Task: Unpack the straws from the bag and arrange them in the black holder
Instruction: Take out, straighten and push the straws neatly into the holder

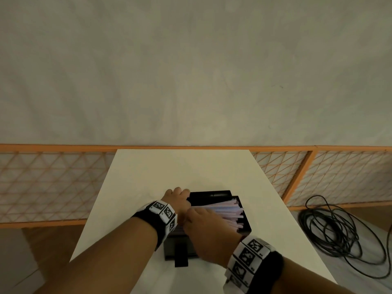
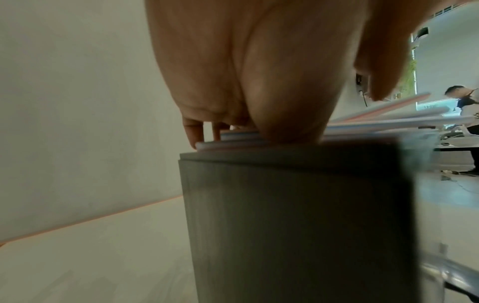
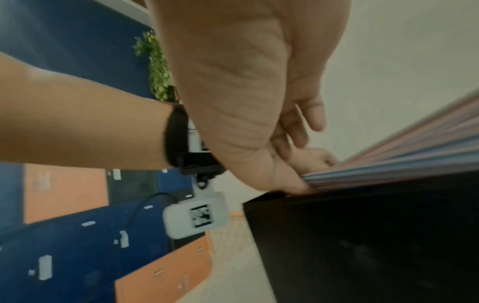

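Note:
The black holder (image 1: 244,227) stands on the white table (image 1: 182,166), and pastel pink and blue straws (image 1: 228,211) lie lengthwise in it, fanned and reaching above its rim. My left hand (image 1: 179,195) is at the holder's far left corner with its fingers (image 2: 192,134) pointing down onto the straws (image 2: 376,121) at their left ends, above the holder's wall (image 2: 298,215). My right hand (image 1: 201,224) lies over the near left part of the bundle. Its thumb touches the ends of the straws (image 3: 414,151) above the holder (image 3: 362,235). No bag is in view.
An orange mesh fence (image 1: 53,183) runs behind and beside the table. A coil of black cable (image 1: 339,234) lies on the floor to the right. The table's far half is bare. A person (image 2: 466,114) stands far off at the right.

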`<state>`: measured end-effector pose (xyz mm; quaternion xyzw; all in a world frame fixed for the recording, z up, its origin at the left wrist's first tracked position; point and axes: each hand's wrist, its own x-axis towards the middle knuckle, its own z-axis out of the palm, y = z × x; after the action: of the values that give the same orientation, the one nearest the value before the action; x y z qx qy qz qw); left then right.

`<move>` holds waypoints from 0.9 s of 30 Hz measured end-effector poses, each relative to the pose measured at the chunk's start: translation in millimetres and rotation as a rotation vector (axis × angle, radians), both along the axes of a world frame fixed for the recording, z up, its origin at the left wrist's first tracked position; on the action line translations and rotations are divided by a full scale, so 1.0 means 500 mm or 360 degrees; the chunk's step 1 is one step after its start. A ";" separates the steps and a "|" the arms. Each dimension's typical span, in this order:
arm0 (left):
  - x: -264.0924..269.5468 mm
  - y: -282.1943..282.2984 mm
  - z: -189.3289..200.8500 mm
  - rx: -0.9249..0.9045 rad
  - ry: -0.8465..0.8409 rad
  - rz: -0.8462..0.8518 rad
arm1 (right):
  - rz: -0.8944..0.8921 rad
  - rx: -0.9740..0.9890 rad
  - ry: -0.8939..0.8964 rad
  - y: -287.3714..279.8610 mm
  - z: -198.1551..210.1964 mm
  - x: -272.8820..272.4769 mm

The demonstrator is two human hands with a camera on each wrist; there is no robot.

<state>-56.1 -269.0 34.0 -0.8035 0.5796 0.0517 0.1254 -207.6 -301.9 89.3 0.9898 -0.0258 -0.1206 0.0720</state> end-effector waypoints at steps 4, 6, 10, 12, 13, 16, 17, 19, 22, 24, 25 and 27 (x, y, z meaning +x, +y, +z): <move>0.011 -0.010 -0.013 0.0005 -0.0044 -0.0017 | -0.0058 -0.0114 0.0351 0.016 -0.019 0.008; 0.010 -0.012 -0.016 -0.0007 -0.0057 -0.0008 | -0.0139 -0.0050 0.0469 -0.001 -0.032 0.019; 0.009 -0.013 -0.014 -0.0027 -0.0080 0.0015 | -0.0404 0.0291 0.0481 -0.029 -0.061 0.041; 0.005 -0.015 -0.014 -0.0008 -0.0091 0.0030 | -0.0480 0.0365 0.0463 -0.041 -0.072 0.047; 0.003 -0.015 -0.014 -0.0008 -0.0096 0.0030 | -0.0507 0.0380 0.0443 -0.048 -0.078 0.049; -0.002 -0.012 -0.009 -0.0018 -0.0119 0.0028 | -0.0569 0.0423 0.0377 -0.061 -0.091 0.054; -0.003 -0.010 -0.010 -0.0018 -0.0121 0.0029 | -0.0543 0.0410 0.0345 -0.064 -0.094 0.054; -0.005 -0.010 -0.010 -0.0018 -0.0114 0.0029 | -0.0478 0.0362 0.0255 -0.069 -0.100 0.053; -0.005 -0.009 -0.005 0.0024 -0.0100 0.0042 | -0.0368 0.0321 0.0076 -0.077 -0.104 0.045; -0.004 -0.008 0.000 0.0106 -0.0091 0.0066 | -0.0304 0.0330 -0.0027 -0.081 -0.104 0.039; -0.004 -0.008 0.002 0.0150 -0.0090 0.0082 | -0.0274 0.0322 -0.0077 -0.083 -0.103 0.036; -0.004 -0.008 0.008 0.0206 -0.0081 0.0119 | -0.0236 0.0267 -0.0154 -0.083 -0.102 0.033</move>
<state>-58.0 -273.1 37.8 -0.8158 0.5414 0.0732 0.1898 -191.0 -343.5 38.3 0.9923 -0.0922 -0.0796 -0.0215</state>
